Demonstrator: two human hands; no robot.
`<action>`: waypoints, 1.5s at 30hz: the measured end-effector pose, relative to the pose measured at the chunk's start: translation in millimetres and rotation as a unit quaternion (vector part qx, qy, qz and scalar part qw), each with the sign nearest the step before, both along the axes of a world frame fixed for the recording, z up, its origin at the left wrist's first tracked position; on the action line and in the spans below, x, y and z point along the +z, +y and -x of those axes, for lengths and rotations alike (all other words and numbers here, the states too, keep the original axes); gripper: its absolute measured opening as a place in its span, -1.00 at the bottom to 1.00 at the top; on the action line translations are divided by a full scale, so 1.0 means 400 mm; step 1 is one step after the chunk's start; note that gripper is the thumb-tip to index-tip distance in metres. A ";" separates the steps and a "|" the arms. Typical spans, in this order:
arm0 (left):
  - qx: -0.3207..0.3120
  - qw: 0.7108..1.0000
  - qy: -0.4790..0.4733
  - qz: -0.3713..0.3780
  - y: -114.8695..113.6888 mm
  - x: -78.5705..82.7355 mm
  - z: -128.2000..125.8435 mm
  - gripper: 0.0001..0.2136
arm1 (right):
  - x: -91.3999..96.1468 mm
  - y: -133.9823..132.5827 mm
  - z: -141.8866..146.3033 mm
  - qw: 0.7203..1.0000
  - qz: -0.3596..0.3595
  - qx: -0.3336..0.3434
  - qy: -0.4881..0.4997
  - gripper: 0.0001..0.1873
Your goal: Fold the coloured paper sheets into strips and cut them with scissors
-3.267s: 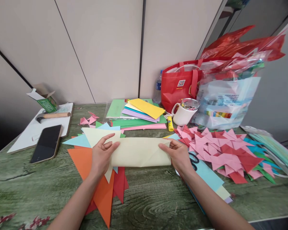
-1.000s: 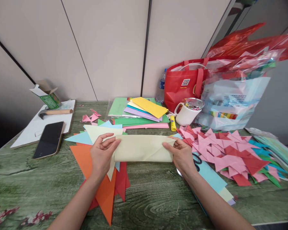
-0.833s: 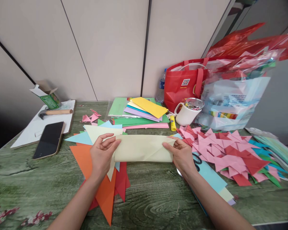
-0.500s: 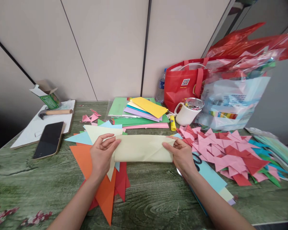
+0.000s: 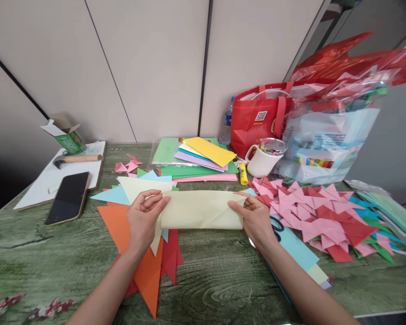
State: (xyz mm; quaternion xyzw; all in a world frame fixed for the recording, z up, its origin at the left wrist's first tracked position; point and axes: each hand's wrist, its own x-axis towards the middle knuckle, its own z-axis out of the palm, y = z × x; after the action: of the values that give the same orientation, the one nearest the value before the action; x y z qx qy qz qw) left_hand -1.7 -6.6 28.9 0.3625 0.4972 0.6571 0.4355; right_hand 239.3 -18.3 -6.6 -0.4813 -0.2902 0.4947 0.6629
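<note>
Between my two hands a pale yellow folded paper (image 5: pixel 202 210) is held up as a long flat strip, with a slanting crease near its right end. My left hand (image 5: pixel 145 214) pinches its left end between thumb and fingers. At the other end my right hand (image 5: pixel 254 217) grips it the same way. Below my left hand lie overlapping cut paper triangles, among them an orange one (image 5: pixel 149 275), a red one (image 5: pixel 171 259) and a light blue one (image 5: pixel 113 195). Black scissor handles (image 5: pixel 276 228) show beside my right wrist, on light blue paper (image 5: pixel 299 250); the blades are mostly hidden.
Folded pink and red paper pieces (image 5: pixel 320 212) are heaped at right. Behind stand a white mug (image 5: pixel 265 160), a glue stick (image 5: pixel 242 174), coloured paper sheets (image 5: pixel 211 151), a red bag (image 5: pixel 253 119) and a plastic bag (image 5: pixel 325 140). At left lie a phone (image 5: pixel 68 197) and a hammer (image 5: pixel 79 158).
</note>
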 end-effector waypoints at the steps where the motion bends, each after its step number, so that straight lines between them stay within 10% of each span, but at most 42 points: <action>1: -0.001 1.000 0.000 0.000 -0.001 0.001 0.000 -0.65 | 0.001 0.000 0.000 1.000 0.000 -0.002 -0.001 -0.57; 45: -0.042 0.991 -0.075 0.102 0.035 0.026 0.026 -0.52 | 0.042 -0.009 -0.004 0.999 -0.035 0.014 0.023 -0.67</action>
State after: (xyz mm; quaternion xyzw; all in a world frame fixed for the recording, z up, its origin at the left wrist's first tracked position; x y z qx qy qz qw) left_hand -12.2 7.2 39.1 0.2867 0.5119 0.6097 0.5329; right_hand 241.0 -21.9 10.4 -0.4419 -0.2985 0.5046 0.6790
